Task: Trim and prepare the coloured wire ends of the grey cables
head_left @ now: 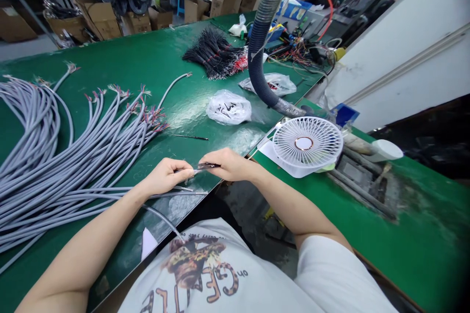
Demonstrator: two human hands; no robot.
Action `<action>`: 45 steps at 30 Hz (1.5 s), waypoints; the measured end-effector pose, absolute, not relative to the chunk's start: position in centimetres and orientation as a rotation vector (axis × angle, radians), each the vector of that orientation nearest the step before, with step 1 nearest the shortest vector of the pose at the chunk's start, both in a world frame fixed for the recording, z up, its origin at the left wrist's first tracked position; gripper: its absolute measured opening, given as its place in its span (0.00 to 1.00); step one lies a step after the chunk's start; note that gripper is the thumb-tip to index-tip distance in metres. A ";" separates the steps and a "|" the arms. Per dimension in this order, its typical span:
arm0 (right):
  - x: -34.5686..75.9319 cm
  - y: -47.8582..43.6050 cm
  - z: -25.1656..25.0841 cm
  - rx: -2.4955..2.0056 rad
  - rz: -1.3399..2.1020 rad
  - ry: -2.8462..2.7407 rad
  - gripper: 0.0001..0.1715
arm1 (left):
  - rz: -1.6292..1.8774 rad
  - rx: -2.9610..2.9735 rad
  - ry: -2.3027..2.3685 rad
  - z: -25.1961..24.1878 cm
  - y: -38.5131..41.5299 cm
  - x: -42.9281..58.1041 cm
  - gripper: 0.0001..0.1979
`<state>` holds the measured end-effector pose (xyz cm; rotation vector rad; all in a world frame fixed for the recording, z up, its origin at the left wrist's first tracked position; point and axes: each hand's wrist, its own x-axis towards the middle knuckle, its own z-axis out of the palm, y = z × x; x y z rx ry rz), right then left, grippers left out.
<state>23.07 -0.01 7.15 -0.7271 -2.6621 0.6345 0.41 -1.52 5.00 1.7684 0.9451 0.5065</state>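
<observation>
The left hand [171, 174] is pinched on a cable [196, 171], thumb against fingers, with a short pale length of it sticking out to the right past the fingertips. The right hand [229, 165] is closed round a dark tool [208, 166], whose tip points left at that length. The cable thus lies in the narrow gap between the two hands, which are close together but apart, over the near edge of the green worktop [121, 64]. The tool's tip appears to meet the cable; whether it grips it is too small to tell.

Two cable ends [191, 193] lie on the near side of the left hand, just beside it, pointing right. The left forearm crosses over cables from the big grey bundle [91, 156], which spreads over the left of the worktop, its stripped ends showing coloured strands. A thin rod [191, 137] lies just beyond the left hand, and farther off, beyond the right hand, sits a clear bag [229, 106] with dark pieces inside. Black wires [213, 54] are heaped at the far side, near a ribbed hose [259, 44]. A white fan [307, 143] stands to the right of the right hand.
</observation>
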 end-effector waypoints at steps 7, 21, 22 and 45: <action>22.9 -0.5 7.7 -0.736 0.332 -2.828 0.12 | 0.508 1.755 0.969 4.7 -1.4 0.4 0.18; 21.6 0.3 4.8 -0.859 1.217 -2.215 0.09 | 0.553 1.820 0.911 4.5 -1.3 0.1 0.18; 21.2 0.3 4.2 -0.897 1.380 -2.059 0.09 | 0.566 1.826 0.920 4.4 -1.3 0.1 0.18; 20.3 0.5 5.8 -0.982 1.038 -2.162 0.08 | 0.605 1.717 0.964 3.5 -1.2 0.5 0.16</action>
